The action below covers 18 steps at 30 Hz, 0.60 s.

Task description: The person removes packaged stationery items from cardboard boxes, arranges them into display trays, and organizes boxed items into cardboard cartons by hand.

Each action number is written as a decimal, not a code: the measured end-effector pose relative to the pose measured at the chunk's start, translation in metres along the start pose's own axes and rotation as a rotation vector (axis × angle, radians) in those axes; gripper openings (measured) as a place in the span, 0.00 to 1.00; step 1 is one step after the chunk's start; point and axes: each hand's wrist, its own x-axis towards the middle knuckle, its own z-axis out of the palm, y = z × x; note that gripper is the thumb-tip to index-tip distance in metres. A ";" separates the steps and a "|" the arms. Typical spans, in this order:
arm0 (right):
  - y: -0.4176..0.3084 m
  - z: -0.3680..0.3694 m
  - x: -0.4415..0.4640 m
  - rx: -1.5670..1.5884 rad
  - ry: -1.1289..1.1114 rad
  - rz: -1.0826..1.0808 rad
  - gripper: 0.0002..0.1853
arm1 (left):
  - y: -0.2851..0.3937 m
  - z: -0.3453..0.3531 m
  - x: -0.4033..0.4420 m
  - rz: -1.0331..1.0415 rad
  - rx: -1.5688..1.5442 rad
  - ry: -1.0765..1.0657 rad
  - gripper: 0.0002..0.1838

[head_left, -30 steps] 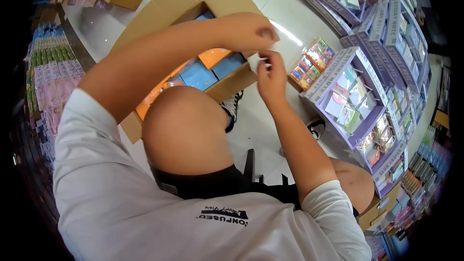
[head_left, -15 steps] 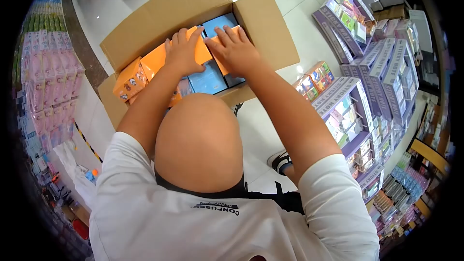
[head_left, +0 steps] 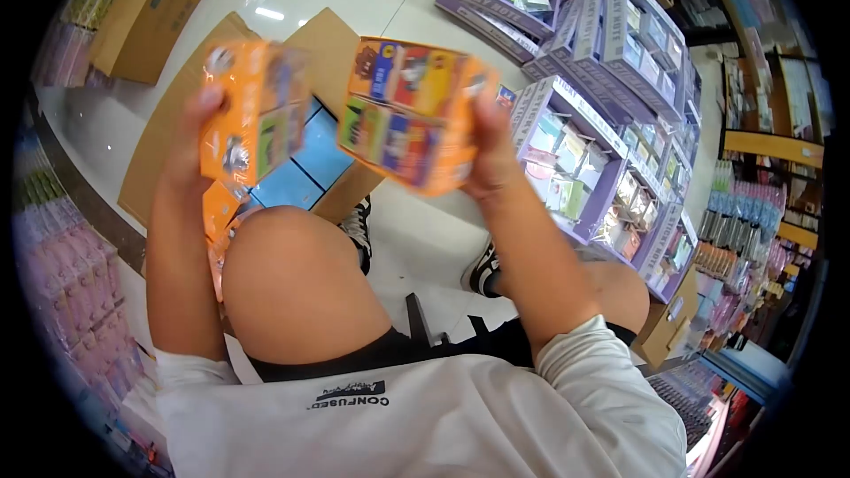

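Holding orange picture-print box (head_left: 252,115) in L hand (head_left: 190,137), closed to approx. box width, and second orange box (head_left: 403,115) in R hand (head_left: 491,146), likewise closed on it. Raised near open cardboard carton (head_left: 328,44). Prob. at carrying step; next, must keep both steady.

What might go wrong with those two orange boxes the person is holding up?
1. Each box has just one hand on it: the left hand holds one orange box, the right hand holds the other orange box. Either might slip and drop.
2. A black-and-white shoe shows below the boxes in the picture, so a falling one might land on it.
3. The purple sticky-note display appears close beside the right hand; a swing that way might bump it.
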 end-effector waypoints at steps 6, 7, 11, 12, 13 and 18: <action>-0.112 -0.061 -0.069 0.251 -0.072 0.136 0.34 | -0.026 0.104 0.070 -0.289 -0.171 -0.035 0.38; -0.128 -0.064 -0.084 0.191 -0.051 0.179 0.33 | -0.031 0.110 0.073 -0.327 -0.006 -0.111 0.45; -0.149 -0.085 -0.140 0.147 0.107 0.130 0.32 | -0.055 0.144 0.071 -0.497 0.257 -0.445 0.64; -0.151 -0.088 -0.149 0.136 0.112 0.117 0.32 | -0.063 0.153 0.070 -0.446 0.372 -0.429 0.64; -0.155 -0.090 -0.154 0.126 0.113 0.102 0.32 | -0.072 0.163 0.067 -0.393 0.492 -0.412 0.63; -0.178 -0.074 -0.172 -0.147 0.211 0.068 0.33 | -0.099 0.233 0.069 -0.253 0.309 -0.359 0.60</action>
